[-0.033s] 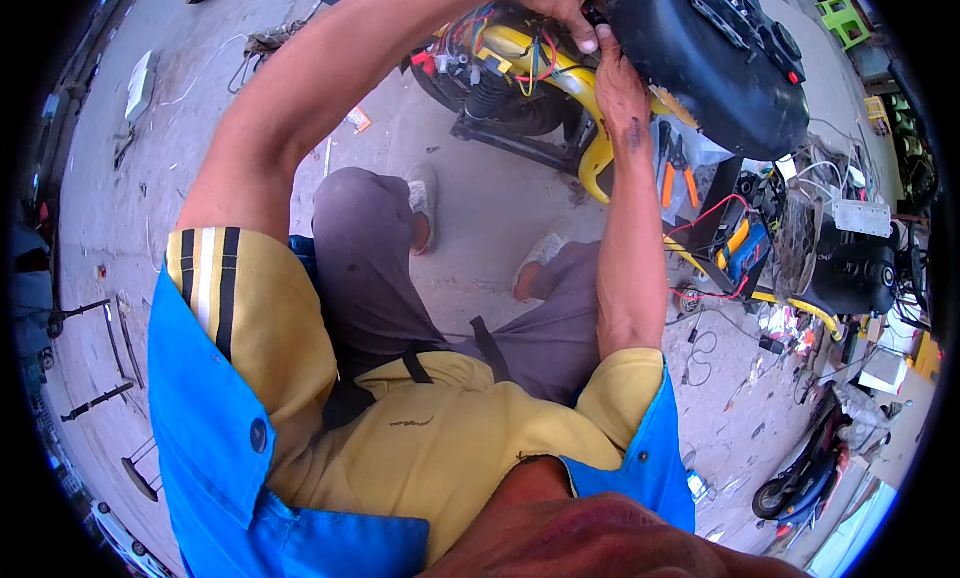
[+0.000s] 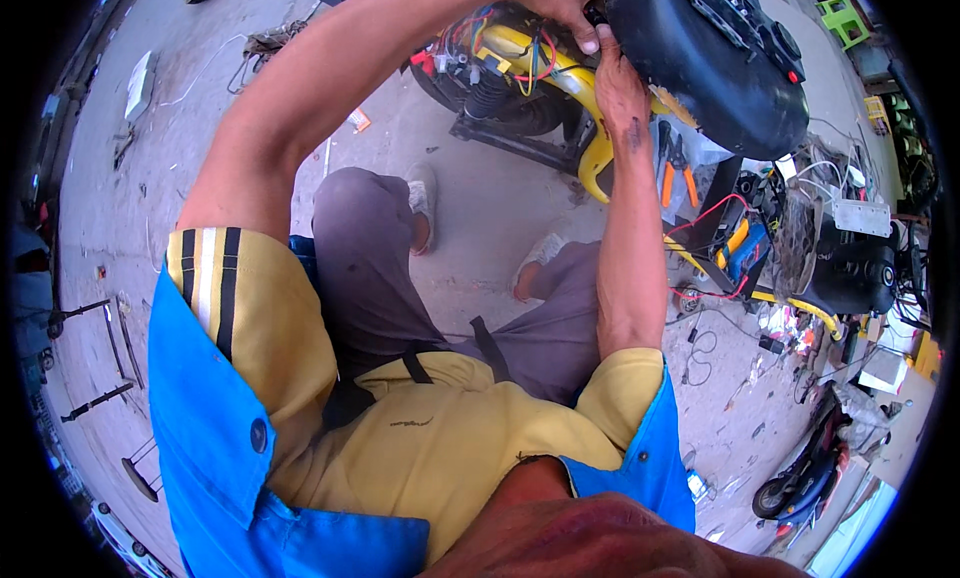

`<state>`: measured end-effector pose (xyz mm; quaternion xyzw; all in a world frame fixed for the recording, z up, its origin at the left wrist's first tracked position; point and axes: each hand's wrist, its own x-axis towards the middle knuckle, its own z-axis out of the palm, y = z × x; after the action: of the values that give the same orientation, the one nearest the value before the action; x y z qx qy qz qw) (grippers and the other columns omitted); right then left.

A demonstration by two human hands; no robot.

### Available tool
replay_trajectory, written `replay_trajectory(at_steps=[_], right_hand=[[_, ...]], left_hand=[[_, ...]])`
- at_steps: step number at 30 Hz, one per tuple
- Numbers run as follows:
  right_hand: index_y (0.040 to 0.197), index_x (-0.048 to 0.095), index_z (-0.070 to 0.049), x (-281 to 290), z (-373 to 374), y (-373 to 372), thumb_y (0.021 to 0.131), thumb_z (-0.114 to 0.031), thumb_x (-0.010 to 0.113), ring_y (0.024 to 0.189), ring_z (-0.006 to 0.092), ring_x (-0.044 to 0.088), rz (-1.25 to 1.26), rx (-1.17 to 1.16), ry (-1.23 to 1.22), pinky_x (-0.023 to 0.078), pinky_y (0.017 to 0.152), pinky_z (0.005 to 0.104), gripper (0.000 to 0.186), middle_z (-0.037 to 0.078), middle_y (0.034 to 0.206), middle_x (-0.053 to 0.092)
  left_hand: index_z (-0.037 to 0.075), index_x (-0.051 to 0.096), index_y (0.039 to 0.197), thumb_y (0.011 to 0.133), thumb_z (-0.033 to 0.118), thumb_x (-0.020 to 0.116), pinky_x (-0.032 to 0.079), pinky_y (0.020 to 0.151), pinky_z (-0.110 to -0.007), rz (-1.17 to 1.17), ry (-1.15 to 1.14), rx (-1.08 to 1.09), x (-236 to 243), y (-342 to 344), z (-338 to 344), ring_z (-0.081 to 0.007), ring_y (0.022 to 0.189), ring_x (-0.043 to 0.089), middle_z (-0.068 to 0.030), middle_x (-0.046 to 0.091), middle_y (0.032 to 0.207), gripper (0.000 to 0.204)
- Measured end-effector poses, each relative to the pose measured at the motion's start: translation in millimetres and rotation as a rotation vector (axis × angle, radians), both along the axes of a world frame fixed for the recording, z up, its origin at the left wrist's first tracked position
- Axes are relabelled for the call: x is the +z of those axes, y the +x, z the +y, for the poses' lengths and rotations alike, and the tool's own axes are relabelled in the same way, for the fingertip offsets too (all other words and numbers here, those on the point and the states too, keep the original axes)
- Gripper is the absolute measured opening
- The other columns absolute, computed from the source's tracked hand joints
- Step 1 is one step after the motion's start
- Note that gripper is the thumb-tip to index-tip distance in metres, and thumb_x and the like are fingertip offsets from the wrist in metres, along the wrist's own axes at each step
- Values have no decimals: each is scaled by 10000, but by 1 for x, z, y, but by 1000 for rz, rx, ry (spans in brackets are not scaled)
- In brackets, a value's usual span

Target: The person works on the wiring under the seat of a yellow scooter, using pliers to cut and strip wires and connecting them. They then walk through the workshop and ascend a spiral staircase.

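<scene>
Both hands work at the yellow scooter frame (image 2: 590,143): left hand (image 2: 560,3) fingers grip the black panel (image 2: 710,58), right hand (image 2: 620,83) fingers pressed underneath, grip unclear; likely easing it off next

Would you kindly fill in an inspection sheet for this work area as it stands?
Surface: bare concrete floor, dusty, with scattered scraps.
Job's things: black scooter panel raised over the yellow scooter frame.
Clutter: orange-handled pliers, a yellow and blue meter, a green stool.
Grippers: left hand grips the panel's edge; right hand touches beneath it.
Cables: red, black and blue wire bundle exposed at the frame.
Surroundings: small black scooter at lower right.
</scene>
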<state>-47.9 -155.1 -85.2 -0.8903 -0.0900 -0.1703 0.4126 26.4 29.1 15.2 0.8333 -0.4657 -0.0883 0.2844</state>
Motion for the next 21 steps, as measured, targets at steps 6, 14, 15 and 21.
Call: replay_trajectory(at_steps=[6, 14, 15, 21], right_hand=[[1544, 475, -170, 1, 6, 3, 1071, -511, 432, 1504, 398, 331, 104, -54, 27, 216, 1249, 470, 585, 158, 1634, 387], [1521, 495, -141, -7, 3, 6, 1079, -477, 429, 1487, 403, 355, -28, -7, -67, 223, 1243, 478, 559, 176, 1615, 409], [1518, 497, -130, -9, 3, 7, 1081, -472, 429, 1487, 402, 355, -43, -8, -57, 223, 1243, 477, 559, 182, 1613, 410], [1523, 481, -91, -4, 2, 3, 1076, -471, 439, 1493, 401, 349, 36, 84, 6, 219, 1249, 462, 588, 206, 1609, 406]], left_hand=[[8, 636, 1146, 789, 309, 810, 552, 845, -504, -381, 234, 345, -14, -11, -6, -426, 997, 694, -264, 721, 1028, 498], [16, 598, 1150, 753, 252, 813, 554, 800, -525, -348, 64, 494, -28, -14, -12, -446, 939, 698, -270, 713, 937, 510], [12, 601, 1139, 746, 226, 811, 554, 793, -524, -352, 0, 478, -31, -12, -10, -443, 926, 703, -274, 710, 922, 494], [1, 649, 1069, 752, 29, 732, 461, 524, -344, 497, -334, 348, -49, 19, 12, -206, 592, 600, -82, 655, 742, 329]])
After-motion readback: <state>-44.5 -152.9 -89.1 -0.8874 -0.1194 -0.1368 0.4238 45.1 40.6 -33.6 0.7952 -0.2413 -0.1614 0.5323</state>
